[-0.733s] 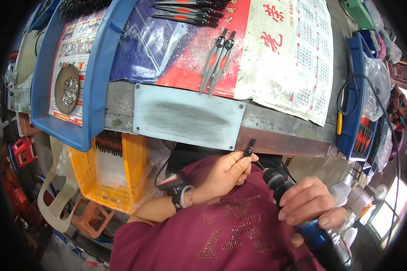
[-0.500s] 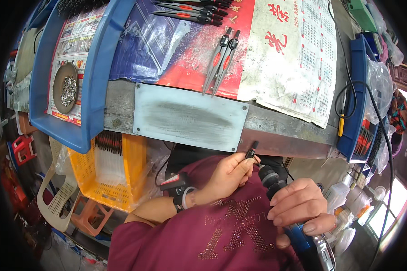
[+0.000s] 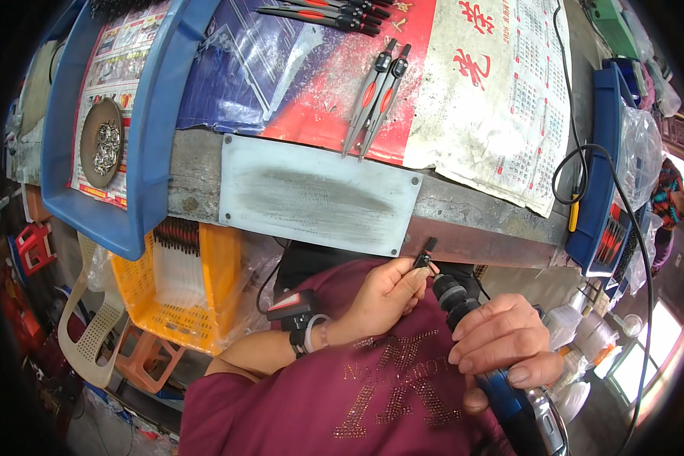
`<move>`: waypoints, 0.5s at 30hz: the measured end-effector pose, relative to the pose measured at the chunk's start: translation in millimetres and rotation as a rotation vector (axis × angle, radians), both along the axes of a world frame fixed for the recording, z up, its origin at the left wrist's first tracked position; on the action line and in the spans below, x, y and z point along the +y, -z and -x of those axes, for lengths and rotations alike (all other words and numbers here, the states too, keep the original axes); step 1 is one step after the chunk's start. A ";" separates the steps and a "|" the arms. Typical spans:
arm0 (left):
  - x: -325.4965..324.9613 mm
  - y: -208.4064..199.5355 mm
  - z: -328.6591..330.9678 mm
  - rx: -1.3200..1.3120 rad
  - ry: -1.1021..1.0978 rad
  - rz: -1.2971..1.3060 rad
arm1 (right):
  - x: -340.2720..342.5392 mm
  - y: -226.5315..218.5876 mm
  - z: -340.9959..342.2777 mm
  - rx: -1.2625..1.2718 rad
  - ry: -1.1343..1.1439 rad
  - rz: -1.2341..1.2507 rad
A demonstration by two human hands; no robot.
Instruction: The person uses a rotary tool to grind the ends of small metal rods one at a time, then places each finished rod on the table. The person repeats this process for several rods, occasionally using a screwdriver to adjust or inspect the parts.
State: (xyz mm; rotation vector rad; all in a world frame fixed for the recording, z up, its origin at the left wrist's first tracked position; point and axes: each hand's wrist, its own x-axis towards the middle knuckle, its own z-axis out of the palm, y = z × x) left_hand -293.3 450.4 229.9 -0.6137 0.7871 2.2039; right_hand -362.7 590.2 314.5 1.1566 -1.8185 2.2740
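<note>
My left hand [image 3: 384, 295] pinches a drawing compass by its black head; the black handle [image 3: 431, 245] sticks up past the fingertips, and the rest is hidden in the hand. My right hand [image 3: 503, 342] is wrapped around a blue and black electric screwdriver [image 3: 456, 298]. Its black chuck points up and left, with the tip at the compass head beside my left fingertips. Whether the tip touches a screw is too small to tell. Beyond the hands, two grey compasses with red inserts [image 3: 372, 100] lie side by side on red paper.
A pale blue plate [image 3: 315, 235] is fixed along the bench edge. At left, a blue tray [image 3: 148, 152] holds a round dish [image 3: 89, 144] of small metal parts. A yellow crate [image 3: 224, 281] stands below. More compasses [image 3: 327, 17] lie farther back. A black cable [image 3: 637, 209] loops at right.
The view has shifted slightly, so the bench things sit a little differently. Both hands keep their hold on the compass and the screwdriver, with the tip still at the compass head.
</note>
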 end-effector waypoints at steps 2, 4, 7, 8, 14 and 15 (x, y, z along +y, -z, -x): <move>0.2 -0.1 -0.1 0.003 -0.001 0.003 | -1.8 0.0 0.5 0.000 0.019 -0.006; 0.5 -0.9 -0.7 -0.007 -0.007 0.004 | -4.0 0.1 1.4 0.007 0.029 -0.008; 1.8 -1.2 -1.2 0.007 0.005 0.054 | -6.5 0.2 3.6 0.015 0.016 -0.016; 2.4 -1.2 -1.3 0.042 0.000 0.080 | -7.2 -0.2 3.8 0.007 0.015 -0.022; 5.4 -1.3 -2.6 0.119 0.011 0.217 | -10.7 0.3 8.2 -0.044 0.006 -0.016; 6.2 -1.5 -2.8 0.133 0.000 0.231 | -11.5 0.6 8.9 -0.056 0.002 -0.011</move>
